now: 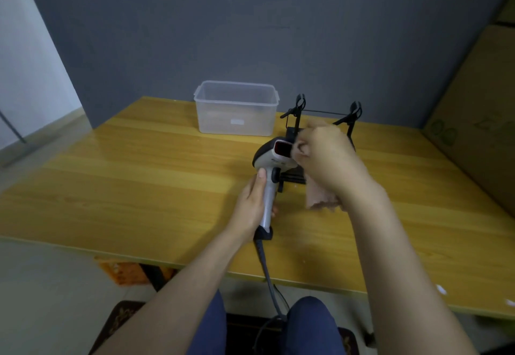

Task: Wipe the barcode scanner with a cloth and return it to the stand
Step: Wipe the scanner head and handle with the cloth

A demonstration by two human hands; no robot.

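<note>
My left hand [252, 204] grips the white handle of the barcode scanner [274, 163], which is held above the table with its red window facing me. A grey cable [269, 271] runs from its base down over the table edge. My right hand [326, 156] holds a pale pink cloth [320, 195] bunched against the right side of the scanner's head; one end of the cloth hangs below my wrist. The black wire stand [299, 112] sits right behind the scanner, partly hidden by my right hand.
A clear plastic box [237, 109] stands at the back of the yellow wooden table [139, 173], left of the stand. A grey wall rises behind the table. Cardboard boxes [479, 120] border the right side. My knees are under the near edge.
</note>
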